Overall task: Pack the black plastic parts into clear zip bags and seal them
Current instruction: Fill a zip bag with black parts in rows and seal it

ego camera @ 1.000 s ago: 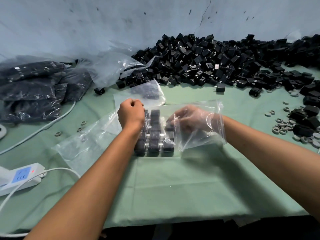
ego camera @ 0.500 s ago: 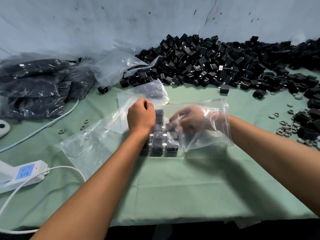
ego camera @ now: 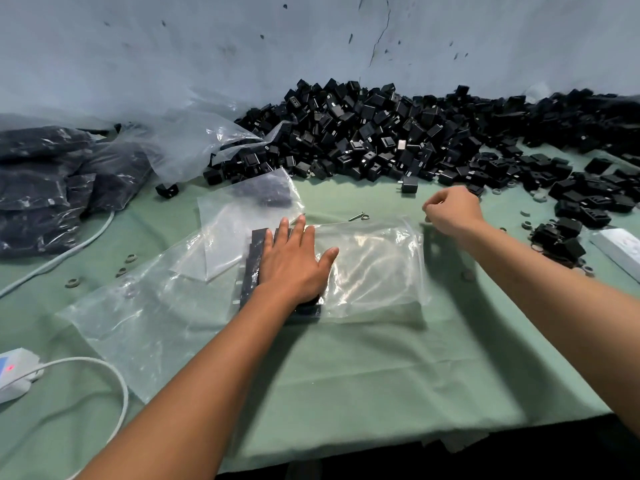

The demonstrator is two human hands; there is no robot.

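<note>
A clear zip bag [ego camera: 374,268] lies on the green cloth in the middle, its mouth to the right. Rows of black plastic parts [ego camera: 254,261] sit stacked inside its left end. My left hand [ego camera: 294,261] rests flat on those parts through the plastic, fingers straight and spread. My right hand [ego camera: 453,213] is outside the bag, just past its far right corner, with fingers curled and nothing visible in them. A big loose pile of black parts [ego camera: 381,133] lies along the wall behind.
Filled dark bags [ego camera: 41,174] are heaped at the left. Spare clear bags [ego camera: 138,317] lie under and beside the working bag. A white power strip [ego camera: 14,372] with its cable sits at the near left. Small grey rings [ego camera: 72,282] dot the cloth; a white box [ego camera: 620,244] is at the right edge.
My right hand has come out of the bag and moved right and back toward the pile. My left hand has uncurled and now lies flat on the packed parts.
</note>
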